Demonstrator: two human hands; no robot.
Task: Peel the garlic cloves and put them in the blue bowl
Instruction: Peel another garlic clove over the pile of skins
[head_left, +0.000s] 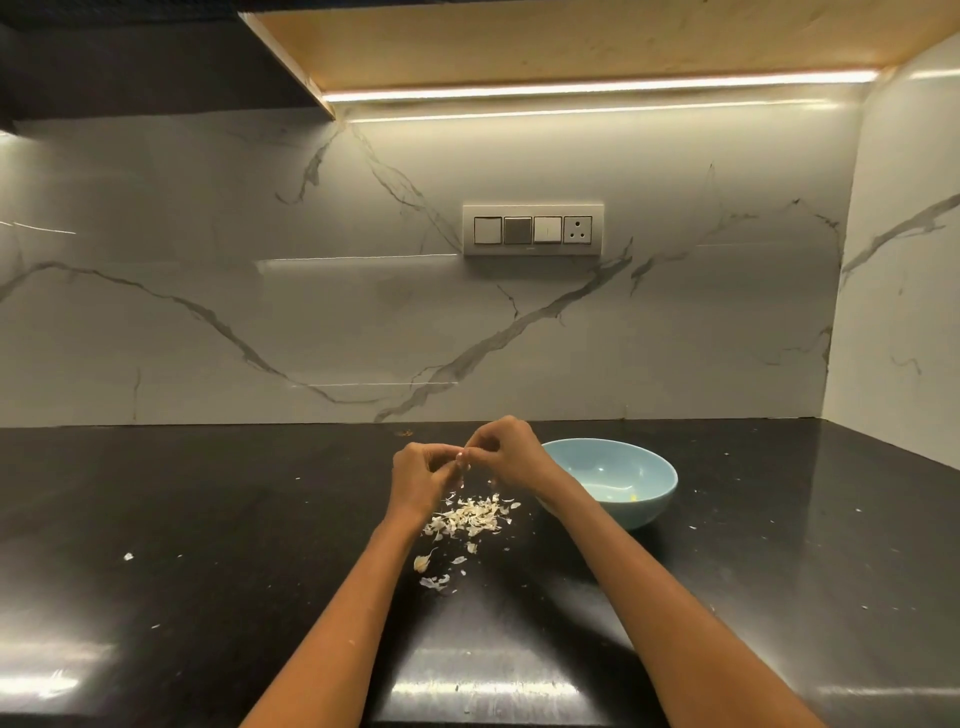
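The person's left hand (418, 470) and right hand (506, 447) are raised together above the black countertop (208, 519), fingertips meeting at the centre. Both hands have their fingers curled inward, pinching a small pale item between them, consistent with a garlic clove (461, 458); it is largely hidden by the fingers and its condition cannot be determined. Both forearms extend from the lower edge of the view.

Directly below the hands lies a loose pile of garlic skins (470, 517) on the countertop. Closer to the person, a little apart from the pile, lies one larger pale piece (422, 562), either a clove or a clump of skin; which cannot be told. A few more skin fragments (435, 582) lie just beside it. Small flecks are scattered across the surface, including one white scrap (128, 556) well to the left.

The blue bowl (623, 501) stands upright on the countertop just to the right of the right wrist, which crosses in front of its left rim. A small yellowish item (634, 498) lies inside near the bottom.

Behind, a marble-patterned backsplash (260, 286) carries a switch panel (533, 229) with a socket. A light strip (597, 85) glows beneath the overhead cabinet.
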